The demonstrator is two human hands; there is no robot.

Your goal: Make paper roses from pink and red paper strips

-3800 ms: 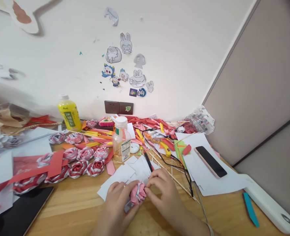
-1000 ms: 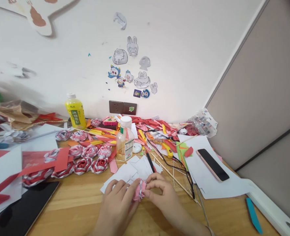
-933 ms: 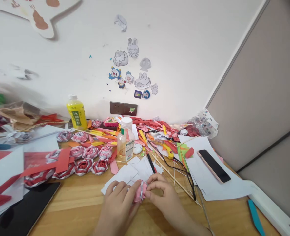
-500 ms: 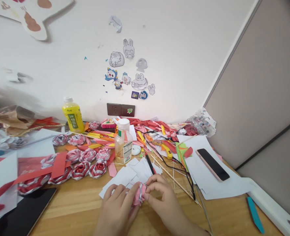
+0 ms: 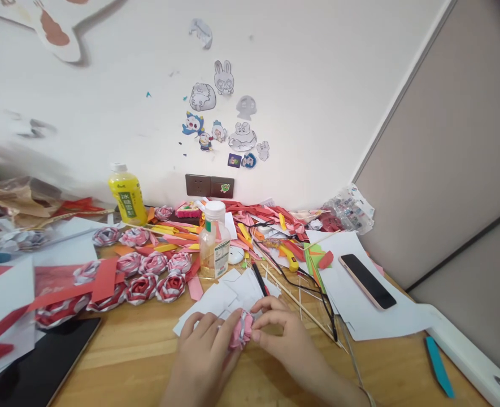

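Note:
A pink and white paper rose [image 5: 243, 329] is held between my two hands, low in the middle of the view. My left hand [image 5: 207, 345] is closed around its left side, fingers curled over it. With thumb and fingertips, my right hand [image 5: 281, 330] pinches the rose's right edge. Just beyond the hands lie white paper slips [image 5: 224, 297] and a black pen [image 5: 259, 278]. Finished-looking paper roses [image 5: 142, 289] in red, pink and white sit in rows to the left.
A clear bottle [image 5: 214, 243] and a yellow drink bottle [image 5: 126, 195] stand behind. Coloured paper strips [image 5: 182, 237] heap along the wall. A yellow-handled glue gun [image 5: 290, 258] with black cable, wooden sticks [image 5: 303, 308], a phone [image 5: 367, 281] on white sheets and a teal cutter [image 5: 439, 366] lie rightward. A dark tablet [image 5: 42, 367] lies left.
The camera view has shifted slightly. Both hands stay on the paper rose, and the right fingers have moved a little at its edge.

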